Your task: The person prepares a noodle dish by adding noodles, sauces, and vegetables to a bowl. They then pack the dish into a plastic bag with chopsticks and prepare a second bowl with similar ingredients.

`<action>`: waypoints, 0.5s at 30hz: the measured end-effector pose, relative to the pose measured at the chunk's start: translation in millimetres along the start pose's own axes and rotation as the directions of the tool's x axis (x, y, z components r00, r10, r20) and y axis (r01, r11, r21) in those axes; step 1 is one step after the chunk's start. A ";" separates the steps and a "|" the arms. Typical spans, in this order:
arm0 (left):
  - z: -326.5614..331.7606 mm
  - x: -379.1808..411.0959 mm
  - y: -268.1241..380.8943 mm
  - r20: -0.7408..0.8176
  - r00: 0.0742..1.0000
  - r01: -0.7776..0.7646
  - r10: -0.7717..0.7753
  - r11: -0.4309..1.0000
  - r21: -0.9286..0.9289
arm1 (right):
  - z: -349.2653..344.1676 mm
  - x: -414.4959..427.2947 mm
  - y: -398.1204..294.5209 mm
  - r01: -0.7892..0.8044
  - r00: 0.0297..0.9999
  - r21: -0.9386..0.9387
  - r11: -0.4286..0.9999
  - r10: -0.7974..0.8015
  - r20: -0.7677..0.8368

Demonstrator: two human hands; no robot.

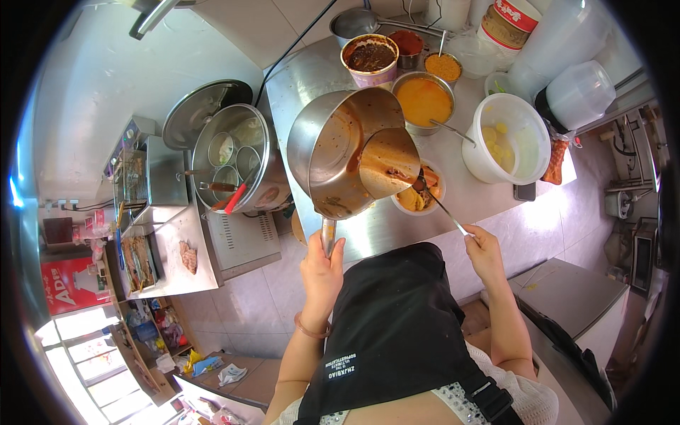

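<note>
My left hand (321,268) grips the handle of a steel pot (332,138), which is tipped over a white bowl (425,213) on the steel table. Reddish-brown sauce stains the pot's inside, and a steel plate-like piece (390,162) covers part of its mouth. Between the fingers of my right hand (484,252) is the thin handle of a spoon (445,209). Its dark, sauce-coated end reaches into the bowl by the pot's lip. Yellow slices (410,201) and other pieces of food lie in the bowl, partly hidden by the pot.
Behind the pot stand a tub of dark sauce (373,57) and a pot of orange liquid (425,101). A white bucket (473,159) with yellow slices is at the right, beside a phone (524,192). Leftward, a large stockpot (273,183) holds several strainers.
</note>
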State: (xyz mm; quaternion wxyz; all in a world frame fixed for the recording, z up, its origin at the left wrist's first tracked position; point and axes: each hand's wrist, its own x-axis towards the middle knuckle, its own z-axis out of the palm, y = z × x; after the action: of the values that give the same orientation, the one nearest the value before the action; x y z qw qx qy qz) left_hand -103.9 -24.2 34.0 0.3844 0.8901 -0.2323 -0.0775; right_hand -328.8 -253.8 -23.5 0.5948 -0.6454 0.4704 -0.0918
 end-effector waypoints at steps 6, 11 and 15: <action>-1.4 -0.2 0.5 -0.002 1.000 -0.015 0.015 1.000 0.014 | 1.1 -0.3 -0.5 -0.004 1.000 -0.005 1.000 0.004 0.008; -2.5 -0.2 1.5 0.007 1.000 -0.007 0.007 1.000 0.005 | 2.1 -0.9 -0.1 0.012 1.000 -0.003 1.000 -0.012 0.009; -3.7 0.4 2.1 0.016 1.000 -0.015 0.015 1.000 0.017 | 1.6 -1.4 -1.5 0.006 1.000 -0.008 1.000 -0.005 0.017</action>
State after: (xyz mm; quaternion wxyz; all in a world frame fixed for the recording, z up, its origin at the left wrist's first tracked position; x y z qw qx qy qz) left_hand -103.1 -23.3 38.1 0.3754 0.8909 -0.2429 -0.0799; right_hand -327.7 -251.9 -22.1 0.5959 -0.6497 0.4641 -0.0863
